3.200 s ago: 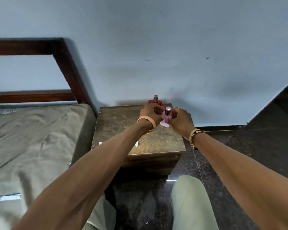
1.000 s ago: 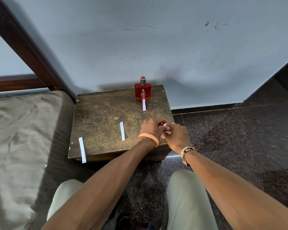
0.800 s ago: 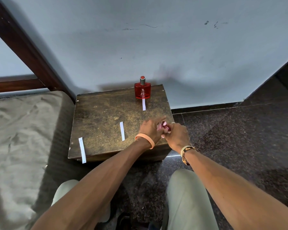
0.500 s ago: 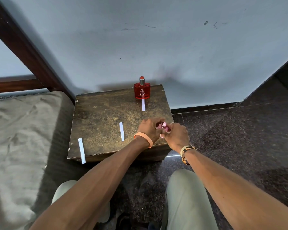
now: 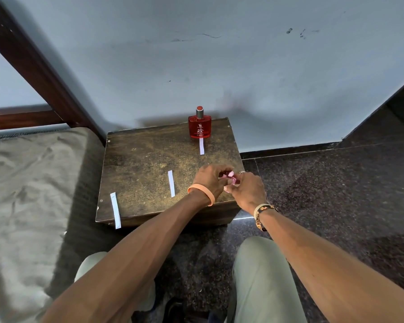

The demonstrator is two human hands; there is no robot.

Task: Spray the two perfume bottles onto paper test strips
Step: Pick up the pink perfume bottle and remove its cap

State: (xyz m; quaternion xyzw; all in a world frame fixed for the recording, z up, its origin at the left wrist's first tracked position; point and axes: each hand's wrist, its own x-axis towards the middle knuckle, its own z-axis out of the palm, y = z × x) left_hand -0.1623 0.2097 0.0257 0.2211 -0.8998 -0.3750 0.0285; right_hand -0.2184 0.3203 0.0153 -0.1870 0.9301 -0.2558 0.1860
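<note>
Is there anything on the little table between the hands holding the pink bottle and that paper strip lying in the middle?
Nothing visible. The left hand and right hand hold the pink bottle near the table's front right corner; the middle strip lies just to their left, with only bare tabletop between. The red bottle stands at the back.

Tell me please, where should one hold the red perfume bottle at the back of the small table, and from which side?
Grip the red perfume bottle by its two narrow sides, approaching from the front. It stands upright, label toward the person, close to the wall, so reaching from behind looks awkward. This leaves the spray cap free. A paper strip lies just before it.
</note>
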